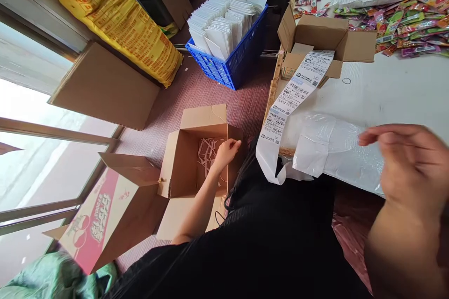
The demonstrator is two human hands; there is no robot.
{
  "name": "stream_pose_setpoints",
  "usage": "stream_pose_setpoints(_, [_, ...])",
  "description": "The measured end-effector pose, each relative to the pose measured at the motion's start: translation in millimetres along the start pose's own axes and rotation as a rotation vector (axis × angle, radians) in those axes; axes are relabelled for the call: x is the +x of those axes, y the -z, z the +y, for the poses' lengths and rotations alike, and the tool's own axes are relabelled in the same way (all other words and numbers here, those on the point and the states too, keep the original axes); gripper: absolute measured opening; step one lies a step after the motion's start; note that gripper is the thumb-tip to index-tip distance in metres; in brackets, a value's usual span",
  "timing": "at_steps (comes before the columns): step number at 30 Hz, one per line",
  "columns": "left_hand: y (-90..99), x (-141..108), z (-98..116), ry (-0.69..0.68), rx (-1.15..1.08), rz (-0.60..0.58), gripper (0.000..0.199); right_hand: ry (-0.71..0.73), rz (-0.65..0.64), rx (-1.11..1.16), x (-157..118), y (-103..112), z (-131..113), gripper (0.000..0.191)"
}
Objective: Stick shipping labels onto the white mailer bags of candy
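My left hand (226, 154) is over the right side of an open cardboard box (185, 154) on the floor. Its fingers are drawn together, and anything between them is too small to make out. Thin paper strips (206, 152) lie in the bottom of that box. Above the table, my right hand (409, 159) has its fingers loosely bent, with nothing visible in them. Close to it lies a white padded mailer (315, 145) with a bubbly surface. A long strip of printed labels (289, 96) runs from a small carton (321, 32) down over the table edge.
A blue crate (242, 65) full of white envelopes stands on the floor ahead. Colourful small packets (414, 21) are heaped on the white table (386, 84). A yellow sack (115, 18), a flat cardboard piece (105, 86) and a printed carton (105, 210) stand at left.
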State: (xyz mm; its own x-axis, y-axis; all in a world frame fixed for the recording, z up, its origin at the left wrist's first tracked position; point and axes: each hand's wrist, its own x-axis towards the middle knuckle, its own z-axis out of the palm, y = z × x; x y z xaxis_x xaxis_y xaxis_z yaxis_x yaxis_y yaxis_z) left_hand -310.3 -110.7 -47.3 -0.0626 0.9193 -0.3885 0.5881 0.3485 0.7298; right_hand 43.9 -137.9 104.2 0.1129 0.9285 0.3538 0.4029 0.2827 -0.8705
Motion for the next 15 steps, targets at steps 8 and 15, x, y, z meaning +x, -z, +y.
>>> stream_pose_setpoints(8, [-32.5, -8.6, 62.1, -0.099, -0.151, -0.031, 0.028, 0.097, -0.133, -0.647, -15.8, -50.6, 78.2, 0.044])
stream_pose_setpoints(15, [-27.8, -37.0, 66.7, -0.178, -0.529, -0.230, 0.034, 0.158, -0.092, -0.590, -26.8, -66.1, 97.0, 0.035])
